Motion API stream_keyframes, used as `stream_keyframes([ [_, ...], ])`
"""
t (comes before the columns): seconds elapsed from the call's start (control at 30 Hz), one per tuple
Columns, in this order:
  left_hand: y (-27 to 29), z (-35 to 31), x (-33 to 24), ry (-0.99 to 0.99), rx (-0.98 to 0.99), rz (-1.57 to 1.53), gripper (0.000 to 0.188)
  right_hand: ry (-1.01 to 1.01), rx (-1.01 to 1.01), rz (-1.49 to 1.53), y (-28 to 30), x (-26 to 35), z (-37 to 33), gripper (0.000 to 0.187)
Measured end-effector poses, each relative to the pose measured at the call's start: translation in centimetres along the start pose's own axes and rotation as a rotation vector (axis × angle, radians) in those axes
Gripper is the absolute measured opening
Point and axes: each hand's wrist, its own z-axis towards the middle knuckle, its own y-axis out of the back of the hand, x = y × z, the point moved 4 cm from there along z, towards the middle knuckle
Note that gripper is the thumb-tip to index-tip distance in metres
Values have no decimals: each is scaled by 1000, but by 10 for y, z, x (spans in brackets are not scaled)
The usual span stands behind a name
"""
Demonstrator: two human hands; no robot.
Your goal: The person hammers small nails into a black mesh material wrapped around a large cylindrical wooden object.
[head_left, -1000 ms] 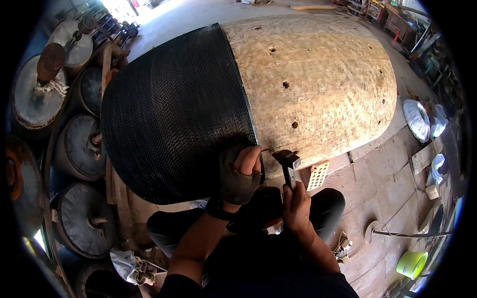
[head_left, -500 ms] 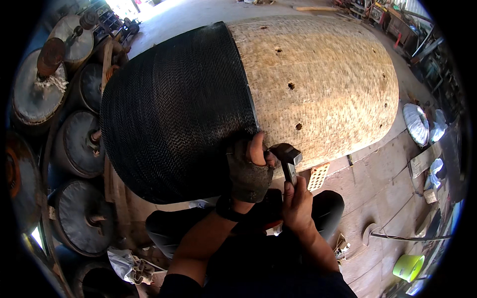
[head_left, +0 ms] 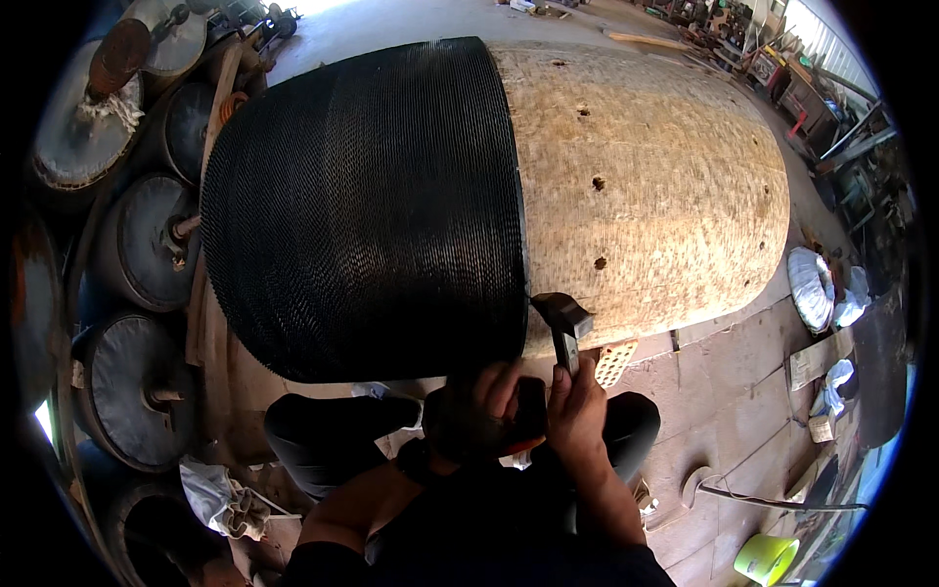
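Observation:
A large wooden drum (head_left: 675, 186) lies on its side in front of me. Its left half is wrapped in a black, finely toothed covering (head_left: 362, 205) that ends in a straight edge around the middle. My right hand (head_left: 577, 406) is closed around the handle of a hammer (head_left: 564, 318). The hammer's head is by the lower end of that edge; I cannot tell whether it touches. My left hand (head_left: 497, 391), in a dark fingerless glove, is low over my lap, below the drum. Its fingers are curled, and what they hold, if anything, is lost in shadow.
Several dark rollers with metal shafts (head_left: 142, 391) are stacked along the left, beside an upright wooden plank (head_left: 220, 108). On the tiled floor at right lie a white wrapped bundle (head_left: 812, 289), a metal rod (head_left: 773, 502) and a lime-green bucket (head_left: 766, 560). A perforated brick (head_left: 614, 364) sits under the drum.
My left hand has left the covering's edge and dropped down toward my lap. My right hand still grips the hammer near the edge. The view has shifted slightly.

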Motion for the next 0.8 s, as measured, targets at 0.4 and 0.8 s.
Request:
stream_keyframes([
  [0.4, -42, -56, -10, 8, 697, -123, 45, -205, 71, 327, 2, 0, -2, 33],
  [0.8, -115, -126, 9, -66, 95, -183, 16, -36, -8, 284, -10, -8, -9, 32],
])
